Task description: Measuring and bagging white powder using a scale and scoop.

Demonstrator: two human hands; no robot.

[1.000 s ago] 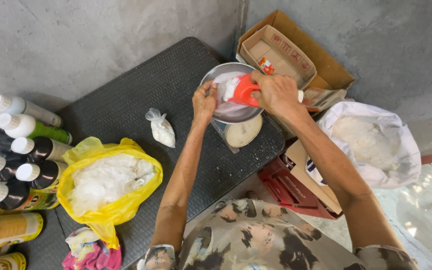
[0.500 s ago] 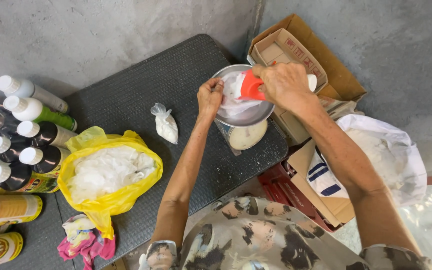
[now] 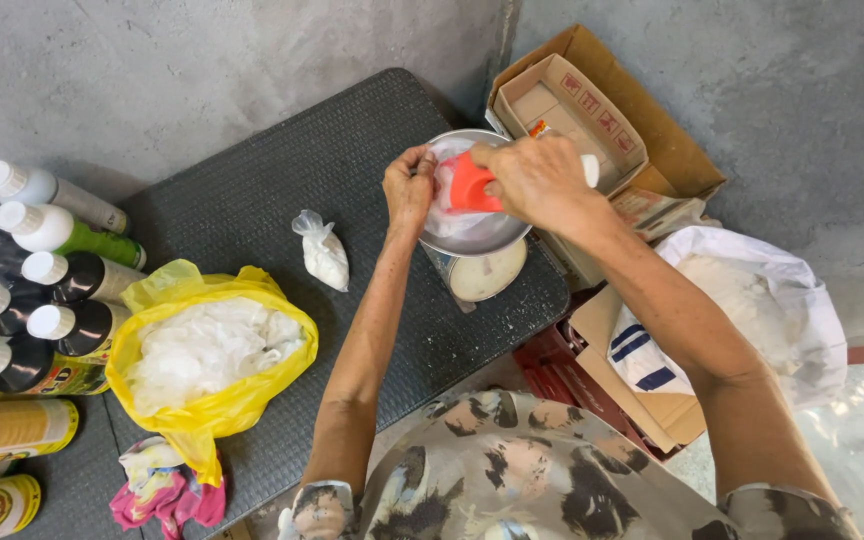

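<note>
Holding an orange scoop in a closed grip, the right hand sits above the metal scale pan at the far right edge of the dark worktop. Left hand: fingers pinched on the rim of a thin clear plastic bag that lies in the pan, held open just beside the scoop. Scoop mouth tilted into the bag; contents not discernible. Scale dial visible beneath the pan.

A small knotted bag of white powder lies on the worktop, left of the pan, apart from both hands. Nearer left, a yellow bag holds white plastic. Capped bottles line the left edge. Cardboard boxes and a large white sack are on the right.
</note>
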